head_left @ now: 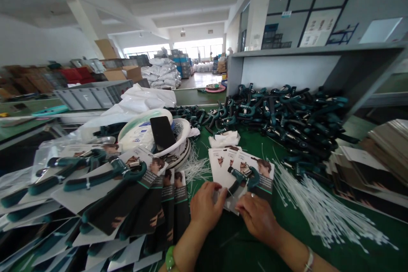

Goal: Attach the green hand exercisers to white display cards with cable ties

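Observation:
In front of me, dark green spring-loaded clippers (pixel 254 180) lie on a printed backing card (pixel 266 180), which overlaps more cards (pixel 218 163) on the green table. My left hand (pixel 206 204) is closed at the left, its thumb and fingers around a handle of the clippers and the card's edge. Fingers pinched together, my right hand (pixel 259 216) is at the lower side of the card; what it pinches is hidden. White cable ties (pixel 321 204) lie loose to the right, and others (pixel 197 165) lie behind my left hand.
A large heap of green clippers (pixel 283 114) fills the back right, under a grey shelf (pixel 318 49). Carded clippers (pixel 108 178) are piled at the left. Behind them are a phone (pixel 162 134) and a white basin (pixel 183 136). Stacked cards (pixel 369 174) stand far right.

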